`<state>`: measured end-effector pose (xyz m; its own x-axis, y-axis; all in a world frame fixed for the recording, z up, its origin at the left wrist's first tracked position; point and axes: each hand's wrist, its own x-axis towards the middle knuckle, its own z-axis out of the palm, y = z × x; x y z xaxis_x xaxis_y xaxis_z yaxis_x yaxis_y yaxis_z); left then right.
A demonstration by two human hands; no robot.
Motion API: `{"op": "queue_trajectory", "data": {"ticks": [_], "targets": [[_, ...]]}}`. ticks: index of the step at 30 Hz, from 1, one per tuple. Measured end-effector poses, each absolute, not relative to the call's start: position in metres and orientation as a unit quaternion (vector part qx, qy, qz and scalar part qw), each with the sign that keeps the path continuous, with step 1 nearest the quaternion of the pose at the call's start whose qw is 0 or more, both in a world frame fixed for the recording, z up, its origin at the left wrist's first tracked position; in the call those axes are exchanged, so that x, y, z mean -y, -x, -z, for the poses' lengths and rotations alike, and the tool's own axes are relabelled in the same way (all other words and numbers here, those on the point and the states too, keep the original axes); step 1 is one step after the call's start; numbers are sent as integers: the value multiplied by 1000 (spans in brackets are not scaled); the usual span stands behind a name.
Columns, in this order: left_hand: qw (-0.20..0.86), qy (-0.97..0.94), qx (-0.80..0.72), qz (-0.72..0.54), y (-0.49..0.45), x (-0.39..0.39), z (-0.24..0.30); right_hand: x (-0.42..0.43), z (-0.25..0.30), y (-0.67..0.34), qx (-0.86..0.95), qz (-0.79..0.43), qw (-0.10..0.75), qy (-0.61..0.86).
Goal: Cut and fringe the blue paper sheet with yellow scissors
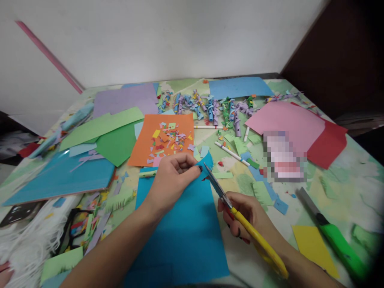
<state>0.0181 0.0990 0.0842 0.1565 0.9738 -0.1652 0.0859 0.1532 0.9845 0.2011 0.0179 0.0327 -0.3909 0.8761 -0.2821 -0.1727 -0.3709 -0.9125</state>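
My left hand (177, 174) pinches a small piece of blue paper (205, 164) whose far edge looks fringed. Yellow-handled scissors (255, 236) are in my right hand (244, 214), their blades meeting the blue piece beside my left fingertips. Below both hands lies a large blue sheet (180, 236). Just beyond my left hand, an orange sheet (139, 140) carries many small paper scraps (171, 140) in mixed colours. Part of the scissors' handle is hidden by my right fingers.
Rolled paper tubes (211, 110) with curled strips line the back. Pink paper (288, 120) and a pixelated object (283, 156) are at right, near a green-handled cutter (339, 244). White yarn (36, 240) and black glasses (72, 228) lie at left. A white wall (180, 40) stands behind.
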Motion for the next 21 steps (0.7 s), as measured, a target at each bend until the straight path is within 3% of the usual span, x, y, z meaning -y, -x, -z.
{"op": "queue_trajectory", "data": {"ticks": [21], "targets": [[558,-513,-513,-402,-16,-100,-81,-20,-32,-199,439,-688,392,425]]}}
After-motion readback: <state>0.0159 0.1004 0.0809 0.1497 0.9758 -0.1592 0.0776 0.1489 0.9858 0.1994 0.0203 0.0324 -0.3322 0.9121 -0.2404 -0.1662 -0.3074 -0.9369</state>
